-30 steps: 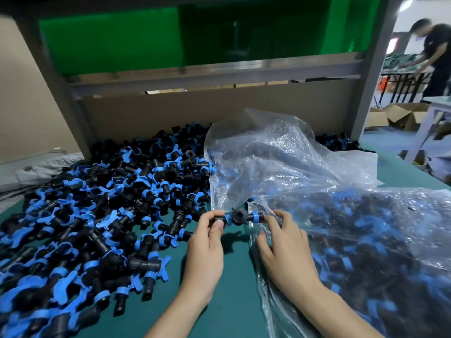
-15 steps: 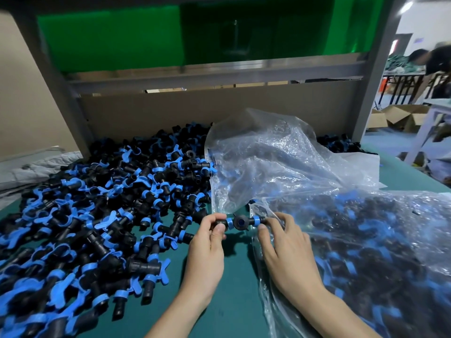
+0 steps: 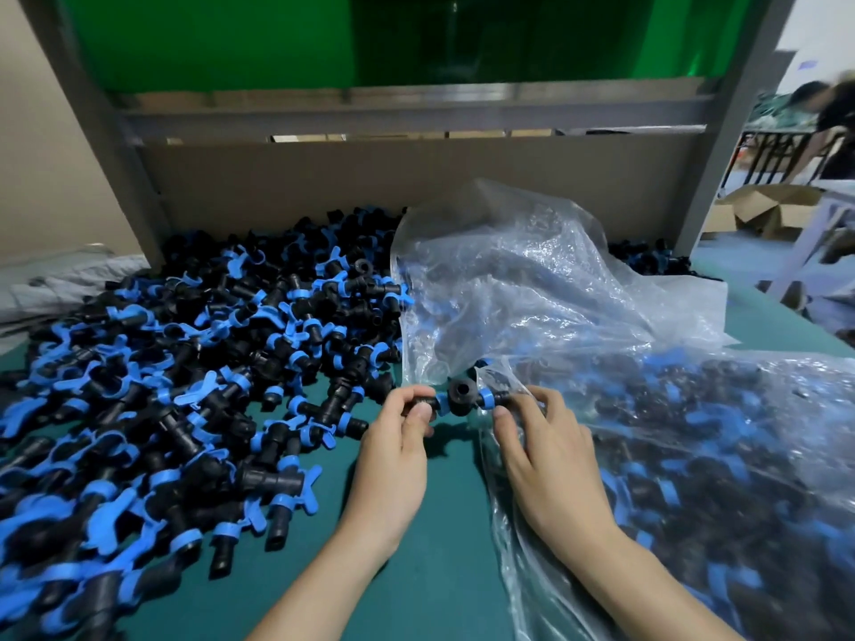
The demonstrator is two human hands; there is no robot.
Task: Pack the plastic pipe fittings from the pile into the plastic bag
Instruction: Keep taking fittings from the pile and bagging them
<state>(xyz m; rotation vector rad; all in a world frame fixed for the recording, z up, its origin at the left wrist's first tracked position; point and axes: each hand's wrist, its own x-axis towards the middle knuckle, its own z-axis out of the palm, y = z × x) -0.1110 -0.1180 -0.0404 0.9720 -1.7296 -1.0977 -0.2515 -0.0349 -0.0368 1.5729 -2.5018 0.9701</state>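
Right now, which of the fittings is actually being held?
The fitting by the plastic bag opening, ends pinched by left hand and right hand; the rest lie in the pile or bagged.

Dim, even light; wide-angle edges bend; background blurred.

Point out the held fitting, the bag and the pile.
fitting (image 3: 461,391): head view, its black centre socket.
bag (image 3: 532,279): head view, crumpled upper film.
pile (image 3: 185,363): head view, middle of the heap.
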